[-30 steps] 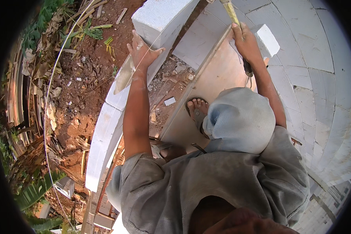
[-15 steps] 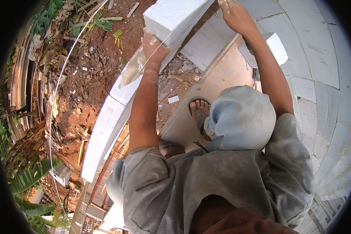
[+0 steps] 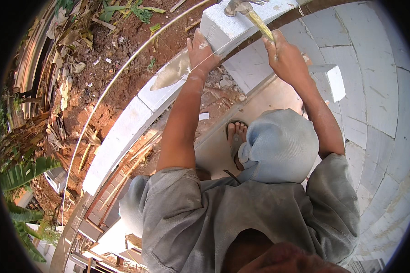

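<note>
A white lightweight masonry block (image 3: 218,27) stands on top of a low wall of similar blocks (image 3: 127,120). Against its near end, my left hand (image 3: 202,53) grips it, fingers toward the outer side and thumb toward the inner side. Grey mortar (image 3: 171,75) lies on the wall top beside that hand. My right hand (image 3: 288,58) is closed around the yellow handle of a claw hammer (image 3: 259,25). The hammer's metal head is over the block's top face; whether it touches is hard to tell.
A pale string (image 3: 109,86) runs along the outer side, over red soil with debris. At right rises a wall of large white blocks (image 3: 369,68), with a loose block (image 3: 328,82) before it. My sandaled foot (image 3: 236,136) rests on a pale ledge.
The hammer head has come into view over the block as my right hand moved down in the picture. My left hand stays at the block's end; the whole view has shifted slightly.
</note>
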The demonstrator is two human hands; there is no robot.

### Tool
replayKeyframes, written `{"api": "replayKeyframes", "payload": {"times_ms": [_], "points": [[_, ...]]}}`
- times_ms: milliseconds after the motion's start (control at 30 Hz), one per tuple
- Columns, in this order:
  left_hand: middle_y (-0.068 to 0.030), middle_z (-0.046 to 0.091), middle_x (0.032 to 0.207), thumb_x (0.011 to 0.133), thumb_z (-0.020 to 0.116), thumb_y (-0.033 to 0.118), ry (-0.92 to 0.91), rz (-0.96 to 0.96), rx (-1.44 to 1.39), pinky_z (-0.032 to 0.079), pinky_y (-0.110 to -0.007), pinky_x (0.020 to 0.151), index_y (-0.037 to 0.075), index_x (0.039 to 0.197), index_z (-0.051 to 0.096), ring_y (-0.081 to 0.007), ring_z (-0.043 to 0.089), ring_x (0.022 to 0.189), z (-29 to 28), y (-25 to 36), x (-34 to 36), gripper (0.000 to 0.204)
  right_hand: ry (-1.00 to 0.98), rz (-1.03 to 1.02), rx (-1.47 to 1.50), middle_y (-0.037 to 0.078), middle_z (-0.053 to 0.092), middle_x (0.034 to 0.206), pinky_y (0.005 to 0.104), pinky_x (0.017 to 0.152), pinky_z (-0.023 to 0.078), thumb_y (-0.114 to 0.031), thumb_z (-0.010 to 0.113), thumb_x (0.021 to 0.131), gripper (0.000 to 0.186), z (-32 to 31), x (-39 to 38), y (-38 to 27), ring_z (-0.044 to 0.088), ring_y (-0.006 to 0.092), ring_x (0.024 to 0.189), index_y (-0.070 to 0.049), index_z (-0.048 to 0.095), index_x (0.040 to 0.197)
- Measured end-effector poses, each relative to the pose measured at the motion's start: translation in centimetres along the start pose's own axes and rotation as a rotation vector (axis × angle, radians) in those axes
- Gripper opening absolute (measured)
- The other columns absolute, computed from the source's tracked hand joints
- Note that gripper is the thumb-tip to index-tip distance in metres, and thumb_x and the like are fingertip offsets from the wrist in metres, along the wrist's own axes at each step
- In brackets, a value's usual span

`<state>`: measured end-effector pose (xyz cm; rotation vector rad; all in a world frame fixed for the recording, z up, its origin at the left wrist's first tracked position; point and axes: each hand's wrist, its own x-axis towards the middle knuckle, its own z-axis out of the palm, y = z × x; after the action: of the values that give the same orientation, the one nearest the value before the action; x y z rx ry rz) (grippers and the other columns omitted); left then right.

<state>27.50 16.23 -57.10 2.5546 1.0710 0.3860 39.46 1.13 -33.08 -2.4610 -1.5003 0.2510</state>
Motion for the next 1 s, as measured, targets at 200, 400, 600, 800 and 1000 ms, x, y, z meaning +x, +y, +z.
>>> {"api": "replayKeyframes", "payload": {"times_ms": [200,400,600,800,1000], "points": [[-0.0221,0.018,0.158,0.066,0.08,0.054,-0.069,-0.035,0.027,0.01,-0.052,0.12,0.007,0.151,0.031,-0.0323,0.014,0.148,-0.7,0.5,0.2,0.108,0.037,-0.035,0.008,0.025,0.061,0.066,0.0543,0.058,0.046,-0.029,0.048,0.1,0.032,0.4,-0.1,-0.1,0.061,0.0455,0.064,0.002,0.048,0.106],[-0.0252,0.019,0.157,0.064,0.081,0.055,-0.048,-0.014,0.087,0.01,-0.053,0.119,0.0,0.152,0.024,-0.0321,0.017,0.148,-1.7,1.2,-0.1,0.118,0.021,-0.003,0.061,0.025,0.061,0.072,0.0531,0.062,0.046,-0.032,0.047,0.101,0.033,0.7,0.1,-0.2,0.061,0.0457,0.07,0.0,0.049,0.106],[-0.0269,0.026,0.154,0.065,0.079,0.055,0.057,0.008,-0.154,0.011,-0.058,0.117,0.009,0.151,0.032,-0.036,0.025,0.145,-6.1,-4.6,-3.1,0.108,0.228,0.112,0.275,0.018,0.059,0.071,0.0418,0.062,0.047,-0.035,0.046,0.103,0.038,1.0,-5.2,1.4,0.062,0.0331,0.068,0.001,0.053,0.113],[-0.022,0.049,0.14,0.076,0.069,0.019,0.215,-0.11,-0.536,0.029,-0.049,0.113,0.006,0.139,0.049,-0.0376,0.043,0.133,-9.7,-7.3,-6.2,0.068,-0.026,0.46,0.454,0.016,0.063,0.075,0.0392,0.065,0.049,-0.032,0.051,0.098,0.041,5.4,-15.1,4.2,0.063,0.0294,0.068,0.0,0.053,0.124],[-0.0097,0.055,0.135,0.075,0.058,0.001,0.28,0.245,-0.375,0.034,-0.045,0.109,0.016,0.133,0.057,-0.0315,0.049,0.126,-9.8,-0.9,-2.6,0.06,-0.452,0.069,0.237,0.027,0.066,0.084,0.0497,0.074,0.051,-0.023,0.058,0.089,0.043,12.5,-9.9,1.7,0.066,0.0428,0.083,0.003,0.052,0.124]]}}
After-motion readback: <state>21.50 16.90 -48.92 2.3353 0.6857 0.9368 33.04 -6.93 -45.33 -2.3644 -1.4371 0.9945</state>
